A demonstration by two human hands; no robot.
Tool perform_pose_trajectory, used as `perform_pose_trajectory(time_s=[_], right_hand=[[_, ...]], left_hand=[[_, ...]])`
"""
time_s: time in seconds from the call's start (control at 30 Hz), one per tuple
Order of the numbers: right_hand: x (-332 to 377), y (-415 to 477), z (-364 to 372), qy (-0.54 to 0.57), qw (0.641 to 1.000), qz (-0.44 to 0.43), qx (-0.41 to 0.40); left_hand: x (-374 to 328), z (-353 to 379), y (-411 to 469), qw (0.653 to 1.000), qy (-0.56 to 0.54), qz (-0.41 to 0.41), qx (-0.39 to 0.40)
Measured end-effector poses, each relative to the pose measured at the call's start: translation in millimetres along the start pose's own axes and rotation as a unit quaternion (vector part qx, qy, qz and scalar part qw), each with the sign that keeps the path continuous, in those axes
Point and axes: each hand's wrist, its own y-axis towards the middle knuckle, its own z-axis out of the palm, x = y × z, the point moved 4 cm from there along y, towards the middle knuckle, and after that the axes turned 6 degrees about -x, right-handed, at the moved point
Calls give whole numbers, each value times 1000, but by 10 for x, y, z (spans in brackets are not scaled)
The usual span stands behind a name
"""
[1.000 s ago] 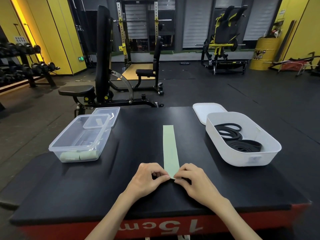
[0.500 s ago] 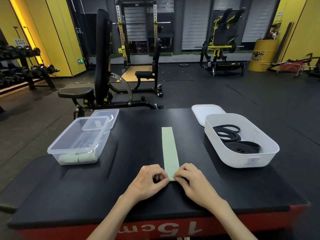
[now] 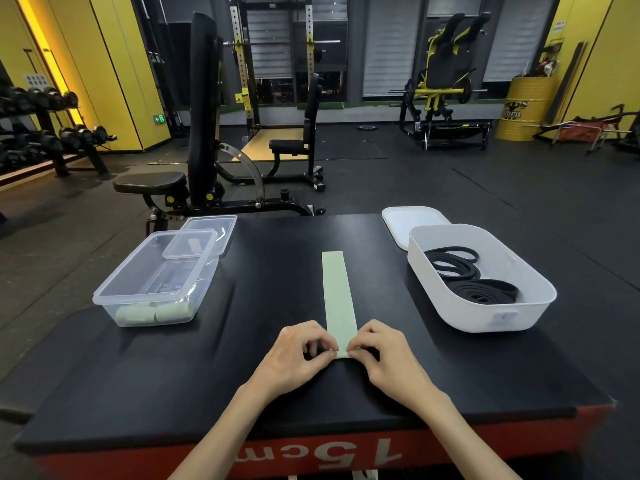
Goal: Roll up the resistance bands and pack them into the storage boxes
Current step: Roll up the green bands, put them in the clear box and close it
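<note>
A flat pale green resistance band (image 3: 336, 292) lies lengthwise down the middle of the black platform (image 3: 277, 271). My left hand (image 3: 298, 355) and my right hand (image 3: 388, 355) pinch its near end from either side with thumb and fingertips. A clear plastic box (image 3: 114, 299) on the left holds two rolled green bands (image 3: 152, 313) at its near end. On the right, a white tub (image 3: 533, 306) contains coiled black bands (image 3: 464, 275).
A clear lid (image 3: 225, 226) leans behind the clear box, and a white lid (image 3: 412, 220) lies behind the tub. The platform's red front edge (image 3: 485, 445) is just below my wrists. Weight benches and racks stand on the floor beyond.
My hands have stayed at the band's near end with the fingers working slightly at its edge. The view has shifted a little; the band and boxes have not moved.
</note>
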Motion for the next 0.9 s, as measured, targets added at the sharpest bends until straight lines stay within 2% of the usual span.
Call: perform_pose_trajectory(time_s=[0.3, 0.5, 0.73, 0.9], right_hand=[[84, -65, 5, -49, 997, -58, 15], [14, -77, -22, -29, 999, -34, 7], [66, -81, 39, -88, 994, -65, -12], [65, -84, 35, -91, 994, -61, -15]], left_hand=[[-60, 21, -50, 999, 18, 44, -3], [-38, 30, -43, 999, 29, 45, -5], [-3, 79, -22, 997, 61, 52, 4], [16, 94, -24, 996, 70, 56, 11]])
